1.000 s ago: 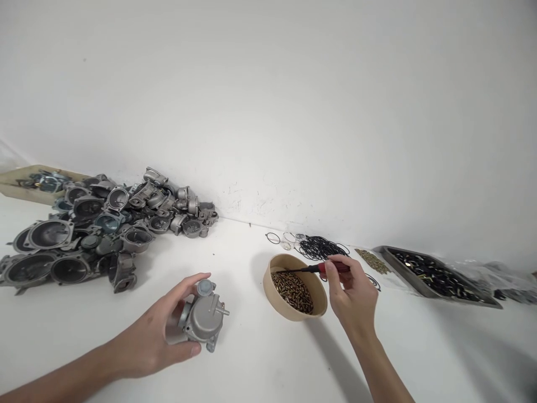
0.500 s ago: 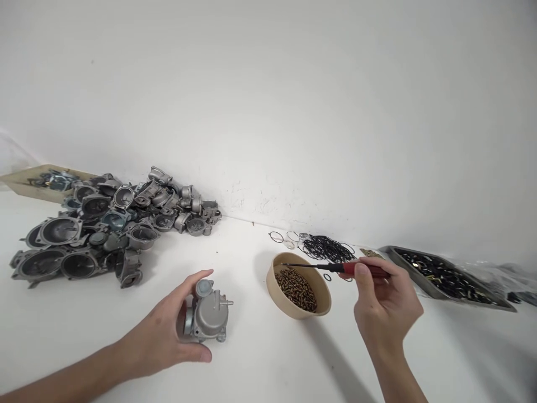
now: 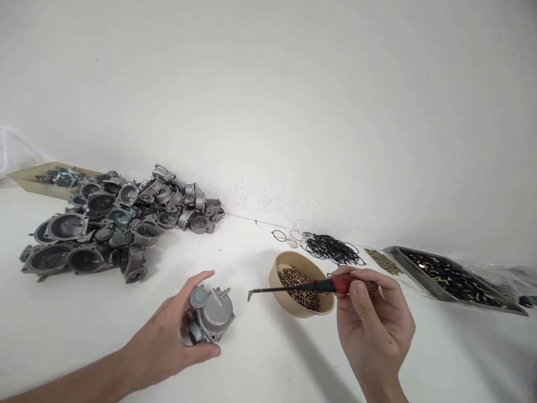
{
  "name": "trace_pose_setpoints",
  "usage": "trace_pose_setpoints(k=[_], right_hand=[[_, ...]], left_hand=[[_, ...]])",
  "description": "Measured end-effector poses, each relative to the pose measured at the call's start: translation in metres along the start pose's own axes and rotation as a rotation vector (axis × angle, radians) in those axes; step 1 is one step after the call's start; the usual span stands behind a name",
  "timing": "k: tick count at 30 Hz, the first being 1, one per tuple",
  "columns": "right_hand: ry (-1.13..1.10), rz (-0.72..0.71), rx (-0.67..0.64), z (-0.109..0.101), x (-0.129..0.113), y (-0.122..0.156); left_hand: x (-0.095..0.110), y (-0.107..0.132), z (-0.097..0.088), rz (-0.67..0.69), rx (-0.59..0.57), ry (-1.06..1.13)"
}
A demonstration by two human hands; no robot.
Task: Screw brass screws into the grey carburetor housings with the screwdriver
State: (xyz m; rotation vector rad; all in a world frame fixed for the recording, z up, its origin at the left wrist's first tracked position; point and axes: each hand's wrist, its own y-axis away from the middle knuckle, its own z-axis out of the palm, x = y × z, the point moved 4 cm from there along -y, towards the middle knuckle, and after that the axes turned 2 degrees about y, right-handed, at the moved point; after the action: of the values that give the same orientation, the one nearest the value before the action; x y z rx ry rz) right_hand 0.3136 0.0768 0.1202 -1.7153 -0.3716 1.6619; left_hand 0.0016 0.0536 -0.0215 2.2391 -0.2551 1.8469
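Note:
My left hand (image 3: 165, 341) is wrapped round a grey metal carburetor part (image 3: 212, 313) that rests on the white table. My right hand (image 3: 373, 324) pinches a red-handled screwdriver (image 3: 310, 287). Its dark shaft points left, and a small screw hangs at the tip (image 3: 249, 293), a short way right of the metal part. The shaft crosses over a tan bowl (image 3: 280, 294) filled with small brass screws (image 3: 300, 286).
A heap of grey metal housings (image 3: 113, 224) lies at the back left, with a beige tray (image 3: 39, 179) behind it. Black rubber rings (image 3: 331, 249) lie by the wall. A dark tray of small parts (image 3: 453, 274) sits at the right.
The screwdriver tip left the bowl with a screw on it and swung left toward the metal part. My left hand tilted the part slightly.

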Motion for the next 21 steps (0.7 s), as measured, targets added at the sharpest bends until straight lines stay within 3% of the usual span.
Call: trace_pose_setpoints(k=[7,11,14,21], right_hand=[[0.030,0.142,-0.184,0.018,0.007,0.029],[0.037,0.211,-0.161,0.028,0.006,0.042],[0.039,0.213,-0.146,0.031,0.005,0.045],[0.040,0.156,-0.282,0.023,0.010,0.036]], left_hand=[[0.003,0.001,0.000,0.005,0.021,-0.047],[0.006,0.001,-0.001,0.004,0.016,-0.044],[0.006,0.000,-0.001,0.021,0.006,-0.028],[0.003,0.000,-0.001,0.043,-0.004,-0.003]])
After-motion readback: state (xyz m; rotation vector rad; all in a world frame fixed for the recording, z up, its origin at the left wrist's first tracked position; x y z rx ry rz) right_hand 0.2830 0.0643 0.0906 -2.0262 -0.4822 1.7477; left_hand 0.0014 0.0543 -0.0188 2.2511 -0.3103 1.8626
